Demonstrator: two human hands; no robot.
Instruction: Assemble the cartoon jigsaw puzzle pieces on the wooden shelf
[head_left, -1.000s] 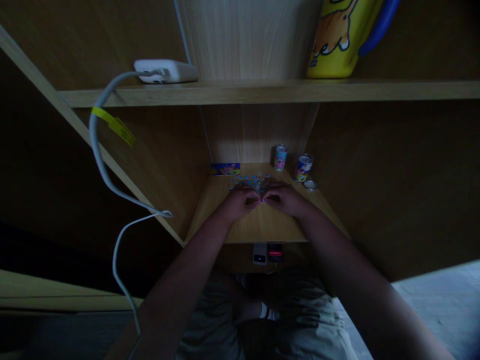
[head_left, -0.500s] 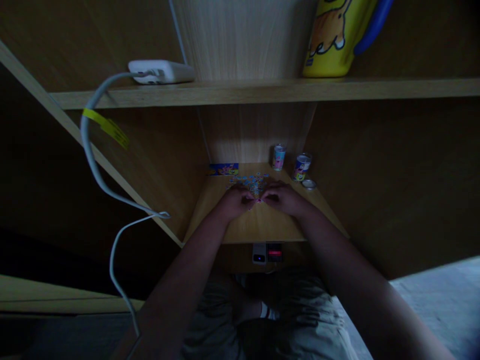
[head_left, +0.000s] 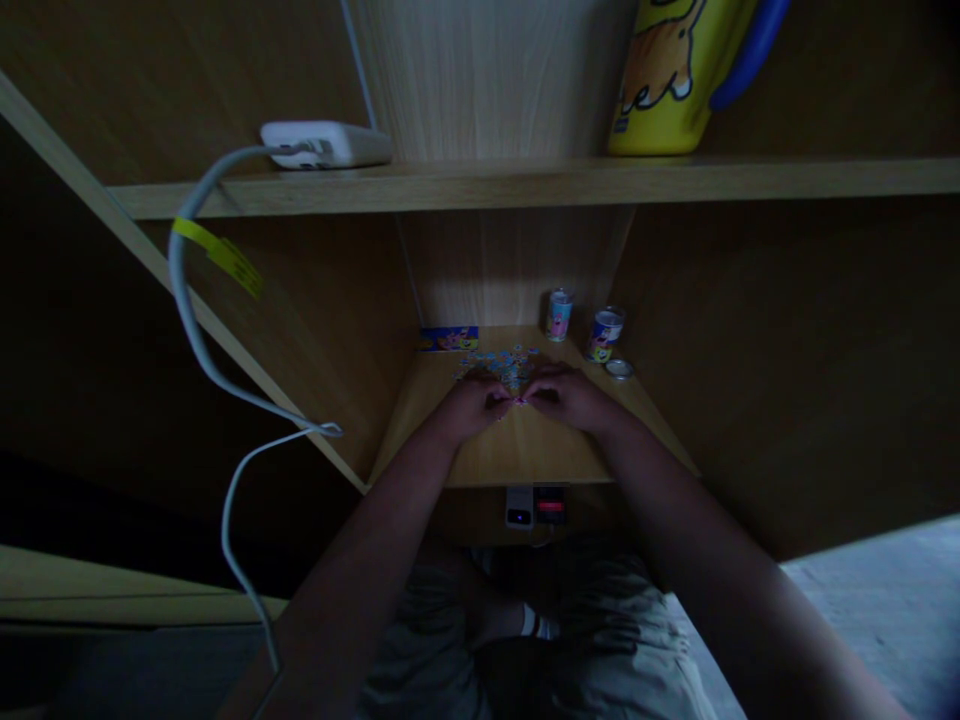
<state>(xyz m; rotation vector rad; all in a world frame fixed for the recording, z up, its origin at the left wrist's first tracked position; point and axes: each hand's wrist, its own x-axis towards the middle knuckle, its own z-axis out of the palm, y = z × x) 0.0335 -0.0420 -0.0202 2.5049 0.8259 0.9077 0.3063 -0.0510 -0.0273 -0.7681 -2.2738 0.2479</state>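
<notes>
My left hand point(head_left: 474, 406) and my right hand point(head_left: 564, 392) meet over the wooden shelf board point(head_left: 525, 450), thumbs and fingertips pinched. Between them is a small pinkish jigsaw piece point(head_left: 520, 401), perhaps two pieces joined; the dim light hides which. Both hands touch it. Just beyond the fingers lies a loose spread of small blue and white jigsaw pieces point(head_left: 504, 365), partly hidden by my hands. Behind them at the left is a blue and yellow picture card point(head_left: 450, 339).
At the back right stand a slim can point(head_left: 559, 316) and a wider cartoon can point(head_left: 603, 338), with a round lid point(head_left: 619, 370) alongside. An upper shelf point(head_left: 495, 187) carries a white power bank point(head_left: 330, 145) and a yellow mug point(head_left: 664, 100). A cable point(head_left: 184, 300) hangs at the left.
The hands keep their pinch in nearly the same place. The whole view has shifted very slightly; nothing else visibly moves.
</notes>
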